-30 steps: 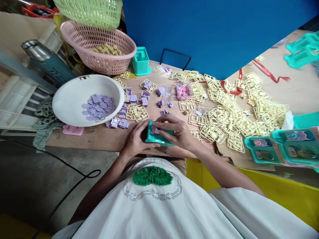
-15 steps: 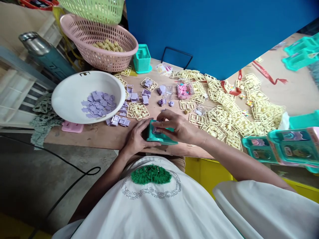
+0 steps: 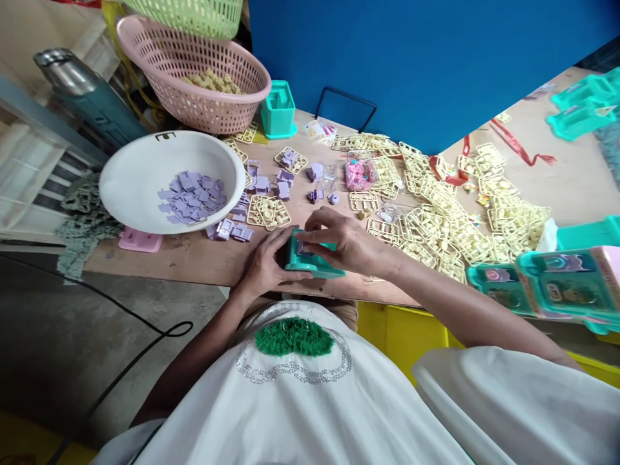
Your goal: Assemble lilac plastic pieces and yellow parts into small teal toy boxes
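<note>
At the table's near edge lies a teal plastic toy housing (image 3: 317, 266). My left hand (image 3: 265, 263) grips its left side, thumb along the near edge and fingers behind. My right hand (image 3: 339, 239) reaches over it from the right, fingertips pinching a small purple plastic part (image 3: 301, 247) inside the housing's left end. The fingers cover much of that part. Just beyond my hands are loose purple pieces (image 3: 316, 195) and a cream parts frame (image 3: 268, 212).
A white bowl (image 3: 126, 187) of purple pieces stands left, before a pink basket (image 3: 194, 116) and a flask (image 3: 92, 97). Cream parts frames (image 3: 436, 219) heap up on the right, near finished-looking teal housings (image 3: 571, 284). A blue panel (image 3: 411, 64) rises behind.
Both hands keep their hold on the housing, and the right fingertips have shifted only slightly on the purple part. The whole view has moved a little.
</note>
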The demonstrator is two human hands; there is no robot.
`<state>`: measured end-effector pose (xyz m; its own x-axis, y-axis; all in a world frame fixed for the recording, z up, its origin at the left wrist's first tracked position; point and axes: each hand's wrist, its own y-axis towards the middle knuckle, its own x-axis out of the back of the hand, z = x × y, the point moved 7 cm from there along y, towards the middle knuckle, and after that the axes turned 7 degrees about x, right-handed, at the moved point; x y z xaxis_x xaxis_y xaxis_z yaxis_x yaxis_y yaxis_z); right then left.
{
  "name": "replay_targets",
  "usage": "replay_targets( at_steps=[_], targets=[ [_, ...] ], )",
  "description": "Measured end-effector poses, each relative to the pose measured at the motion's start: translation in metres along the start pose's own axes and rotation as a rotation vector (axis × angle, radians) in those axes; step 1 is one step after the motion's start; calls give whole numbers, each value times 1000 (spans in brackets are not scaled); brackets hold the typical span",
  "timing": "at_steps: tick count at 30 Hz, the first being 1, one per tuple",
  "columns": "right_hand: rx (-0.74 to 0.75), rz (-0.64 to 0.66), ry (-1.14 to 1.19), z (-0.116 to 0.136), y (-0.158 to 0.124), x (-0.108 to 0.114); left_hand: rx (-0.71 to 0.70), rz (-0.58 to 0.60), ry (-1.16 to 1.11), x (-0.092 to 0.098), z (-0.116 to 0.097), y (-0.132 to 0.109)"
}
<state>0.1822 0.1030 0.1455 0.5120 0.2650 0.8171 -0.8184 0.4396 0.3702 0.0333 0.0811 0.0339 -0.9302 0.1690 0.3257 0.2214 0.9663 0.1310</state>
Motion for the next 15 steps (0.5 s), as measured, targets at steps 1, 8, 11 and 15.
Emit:
replay_targets(
  at_steps=[1,8,11,15],
  targets=[
    [16,18,-24,2,1,-1,-2,-6,3,0,0,0],
    [103,221,72,1,6,1,-69,57,-11,4,-5,5],
    [138,232,117,-3,3,4,-99,125,-29,7,-8,11],
    [170,205,132,-5,0,5,-98,173,-19,10,-11,17]
  ],
)
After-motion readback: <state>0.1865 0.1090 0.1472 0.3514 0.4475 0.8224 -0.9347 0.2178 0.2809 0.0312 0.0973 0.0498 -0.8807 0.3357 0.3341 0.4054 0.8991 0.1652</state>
